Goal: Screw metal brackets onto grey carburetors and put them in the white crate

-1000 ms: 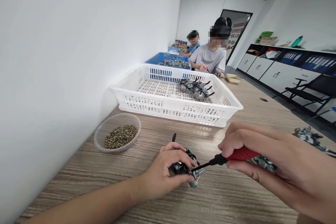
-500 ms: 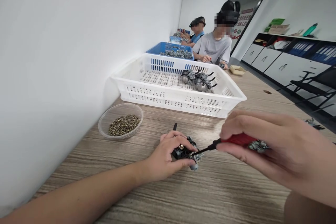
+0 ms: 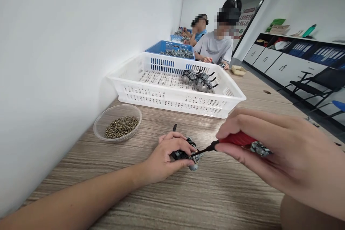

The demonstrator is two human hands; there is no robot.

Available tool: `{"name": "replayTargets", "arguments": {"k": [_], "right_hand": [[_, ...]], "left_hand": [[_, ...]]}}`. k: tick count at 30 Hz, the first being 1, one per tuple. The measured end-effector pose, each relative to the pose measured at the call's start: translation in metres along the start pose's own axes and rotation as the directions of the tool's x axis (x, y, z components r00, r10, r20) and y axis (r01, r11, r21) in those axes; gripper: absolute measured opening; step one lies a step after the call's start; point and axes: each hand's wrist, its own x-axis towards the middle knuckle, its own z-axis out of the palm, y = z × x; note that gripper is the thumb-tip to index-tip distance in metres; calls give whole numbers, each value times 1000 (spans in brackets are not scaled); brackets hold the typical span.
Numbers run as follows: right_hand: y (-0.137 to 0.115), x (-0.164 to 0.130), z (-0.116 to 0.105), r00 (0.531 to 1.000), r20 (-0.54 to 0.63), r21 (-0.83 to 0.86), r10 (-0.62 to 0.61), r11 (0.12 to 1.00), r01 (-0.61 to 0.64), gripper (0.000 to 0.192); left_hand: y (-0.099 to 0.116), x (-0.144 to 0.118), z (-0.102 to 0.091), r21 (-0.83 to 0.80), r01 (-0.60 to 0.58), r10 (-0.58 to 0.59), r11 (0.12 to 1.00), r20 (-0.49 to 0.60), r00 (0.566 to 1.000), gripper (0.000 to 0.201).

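My left hand (image 3: 172, 154) presses a small carburetor (image 3: 193, 167), grey metal with black parts and a short black hose, against the table; the fingers cover much of it. In my right hand (image 3: 277, 154) is a screwdriver with a red handle (image 3: 237, 139), gripped between thumb and fingers. Its dark shaft (image 3: 203, 150) slants down to the left, and the tip meets the carburetor beside my left fingertips. Another metal piece (image 3: 260, 148) shows partly between the fingers of my right hand, apparently lying on the table behind it.
A clear round bowl of small brass-coloured screws (image 3: 122, 127) stands at left by the wall. Beyond is a white perforated crate (image 3: 172, 102) with several carburetors (image 3: 199, 79) inside. Farther back are a blue crate (image 3: 156, 47), two people working and a yellowish tray (image 3: 238, 70).
The whole view has shifted slightly, so things sit a little farther left. Both hands keep their holds, and the screwdriver tip stays on the carburetor.
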Motion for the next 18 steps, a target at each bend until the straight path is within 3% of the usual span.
{"name": "replayTargets", "arguments": {"k": [4, 8, 10, 12, 16, 18], "right_hand": [[6, -4, 3, 996, -18, -100, 85, 991, -86, 27], [4, -14, -9, 976, 202, 123, 83, 986, -109, 15], [3, -14, -11, 973, 228, 186, 21, 980, -65, 16], [4, -10, -7, 984, 176, 144, 8, 989, -34, 16], [5, 1, 5, 1000, -19, -153, -15, 988, 12, 20], [3, 3, 7, 998, -58, -256, -28, 967, 12, 21]], "left_hand": [[-1, 0, 0, 0, 3, -3, 1000, -1, 1000, 20], [0, 0, 0, 8, 27, -27, 1000, 9, 1000, 21], [2, 1, 0, 9, 30, -30, 1000, 17, 999, 22], [3, 1, -1, 9, 26, -26, 1000, 17, 1000, 22], [5, 1, -2, 29, 43, -44, 999, 22, 999, 22], [5, 1, -2, 45, 54, -55, 998, 27, 998, 22]]}}
